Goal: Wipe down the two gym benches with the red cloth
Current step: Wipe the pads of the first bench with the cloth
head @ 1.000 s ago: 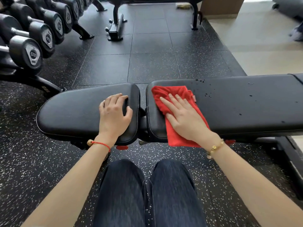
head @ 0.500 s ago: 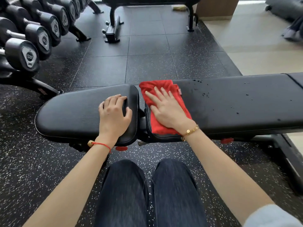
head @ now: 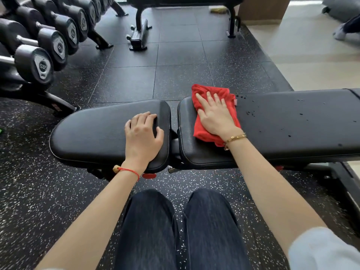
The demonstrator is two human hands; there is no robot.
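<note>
Red cloth [head: 214,114] under right hand [head: 216,115]; dumbbell rack [head: 44,53] stands left.

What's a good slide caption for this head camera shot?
Right hand presses the red cloth flat on the droplet-speckled bench pad while the left hand rests on the seat pad.

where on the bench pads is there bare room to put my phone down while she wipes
Bare: the seat pad left of the left hand. The back pad right of the red cloth is unoccupied but droplet-speckled. Crowded: around the gap between pads, where the right hand presses the cloth.
</note>
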